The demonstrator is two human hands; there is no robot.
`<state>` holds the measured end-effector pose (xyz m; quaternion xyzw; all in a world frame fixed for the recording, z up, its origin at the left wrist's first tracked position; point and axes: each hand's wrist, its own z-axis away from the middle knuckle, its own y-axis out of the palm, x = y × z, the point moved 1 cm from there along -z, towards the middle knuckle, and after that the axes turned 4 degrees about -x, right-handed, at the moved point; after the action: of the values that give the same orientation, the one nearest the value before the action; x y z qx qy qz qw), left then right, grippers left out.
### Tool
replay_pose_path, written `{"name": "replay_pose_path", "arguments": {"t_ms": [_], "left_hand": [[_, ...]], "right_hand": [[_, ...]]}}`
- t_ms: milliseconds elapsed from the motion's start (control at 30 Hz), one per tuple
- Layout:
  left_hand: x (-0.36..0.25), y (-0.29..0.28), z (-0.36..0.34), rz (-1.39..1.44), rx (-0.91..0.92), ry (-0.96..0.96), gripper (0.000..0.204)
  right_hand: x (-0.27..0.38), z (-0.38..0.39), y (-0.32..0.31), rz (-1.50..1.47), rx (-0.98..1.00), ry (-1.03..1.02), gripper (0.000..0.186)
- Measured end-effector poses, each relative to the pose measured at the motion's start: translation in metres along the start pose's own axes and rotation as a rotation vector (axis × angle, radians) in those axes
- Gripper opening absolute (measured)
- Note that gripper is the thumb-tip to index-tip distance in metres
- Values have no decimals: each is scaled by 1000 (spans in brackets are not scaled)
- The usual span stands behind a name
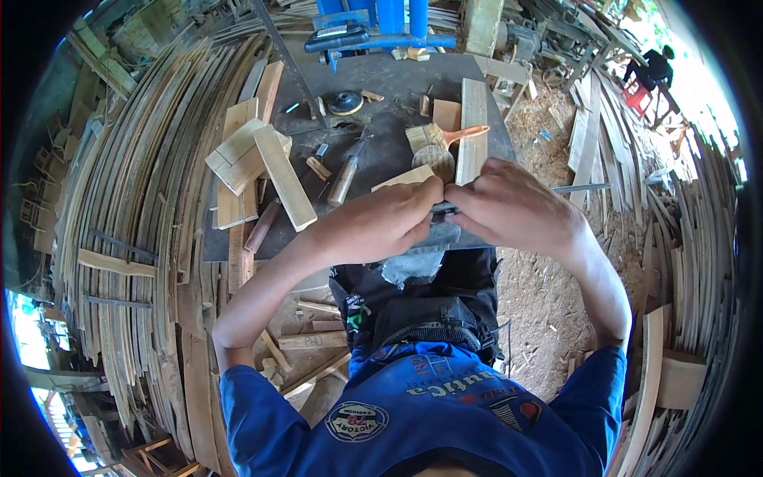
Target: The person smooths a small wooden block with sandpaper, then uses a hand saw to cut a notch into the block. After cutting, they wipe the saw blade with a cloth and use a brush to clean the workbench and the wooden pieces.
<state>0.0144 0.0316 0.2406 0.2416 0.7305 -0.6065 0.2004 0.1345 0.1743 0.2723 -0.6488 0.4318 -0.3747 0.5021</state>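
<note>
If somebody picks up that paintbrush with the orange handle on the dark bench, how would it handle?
The orange-handled paintbrush probably feels light: slim handle, small head. Its pale bristles would likely flex under pressure while the handle stays stiff. Lying flat on the dark metal bench, its wide, flat head makes rolling unlikely.

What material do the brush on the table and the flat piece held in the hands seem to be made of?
Brush: pale bristles and an orange handle, probably varnished or painted wood, or plastic. Flat piece, between left hand and right hand: light, bare wood, apparently unfinished, like the blocks nearby.
</note>
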Motion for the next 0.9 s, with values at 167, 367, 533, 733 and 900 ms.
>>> {"name": "replay_pose_path", "arguments": {"t_ms": [167,367,533,733,900], "left_hand": [[-6,7,-1,-117,92,-71,26],[18,21,3,164,-11,-17,28],[14,6,-2,277,103,-187,27],[4,6,3,-67,-108,14,15],[6,2,3,-9,18,-93,18]], "right_hand": [[-10,5,12,-70,153,92,16],[3,18,39,378,-177,-47,11],[14,20,40,521,-196,-23,14],[0,25,29,-34,24,128,19],[-38,17,18,-725,582,384,19]]}}
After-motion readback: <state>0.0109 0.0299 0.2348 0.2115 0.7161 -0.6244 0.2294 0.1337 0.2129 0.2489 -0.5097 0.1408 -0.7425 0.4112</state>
